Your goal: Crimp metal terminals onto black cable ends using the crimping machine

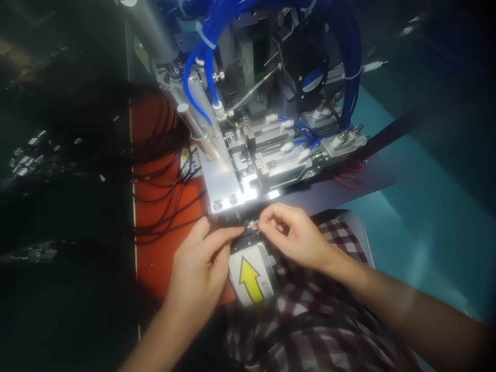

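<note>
My left hand (201, 263) pinches the end of a thin black cable (228, 227), thumb and forefinger pressed together. My right hand (294, 232) pinches the cable's small coloured wire ends (251, 226) from the other side, fingers curled. Both hands meet just in front of the metal fixture plate (228, 181) of a small machine, above a white label with a yellow arrow (250, 279).
The machine (271, 103) with blue air hoses (201, 62) and pneumatic cylinders stands behind the hands. Several black cables (163, 170) lie across an orange mat (155, 248) on the left. Red wires (349, 178) lie at the right. A checked garment (310, 299) covers my lap.
</note>
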Motion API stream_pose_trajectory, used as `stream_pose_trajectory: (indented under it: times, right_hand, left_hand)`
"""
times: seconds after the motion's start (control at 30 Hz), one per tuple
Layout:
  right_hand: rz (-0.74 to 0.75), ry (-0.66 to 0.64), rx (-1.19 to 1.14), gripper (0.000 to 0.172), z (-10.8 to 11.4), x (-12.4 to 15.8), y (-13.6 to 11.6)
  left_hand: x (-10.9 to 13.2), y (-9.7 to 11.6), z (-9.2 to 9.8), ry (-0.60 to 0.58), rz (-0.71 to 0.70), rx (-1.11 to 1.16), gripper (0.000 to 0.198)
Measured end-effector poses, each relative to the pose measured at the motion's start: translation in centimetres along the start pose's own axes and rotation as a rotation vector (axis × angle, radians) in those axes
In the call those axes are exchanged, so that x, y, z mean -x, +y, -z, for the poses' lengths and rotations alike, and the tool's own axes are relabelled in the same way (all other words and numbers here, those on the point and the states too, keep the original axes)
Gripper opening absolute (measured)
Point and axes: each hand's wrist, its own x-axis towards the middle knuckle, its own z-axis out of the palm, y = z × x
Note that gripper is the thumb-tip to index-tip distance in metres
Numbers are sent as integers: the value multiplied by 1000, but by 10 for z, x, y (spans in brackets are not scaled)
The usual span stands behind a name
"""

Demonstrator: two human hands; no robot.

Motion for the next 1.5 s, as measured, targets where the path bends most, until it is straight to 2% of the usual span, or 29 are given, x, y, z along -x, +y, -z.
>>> stream_pose_trajectory:
  times: [0.4,0.57,0.73,0.93,1.13,1.33,1.5]
  right_hand:
    - [-180,-35,-132,8,-1,-2,-2]
    - [-207,-43,-127,9,1,-2,-4]
    - [-210,18,-132,9,-1,-2,-7]
    - [-273,10,-229,10,-6,-2,-3]
    - [-224,52,-192,9,-8,1,-6]
    - [-317,45,-274,12,-7,-1,-8]
    - [-323,41,-274,13,-7,-1,-8]
  left_hand:
    - [-2,-1,0,-15,46,39,25]
    - [-1,0,0,-5,42,36,25]
    - [-1,1,-1,7,33,26,25]
    - [-1,2,-1,4,42,25,25]
    - [-2,2,-2,7,59,17,25]
    - [1,1,-1,-8,68,17,26]
    - [0,1,-1,-4,69,18,26]
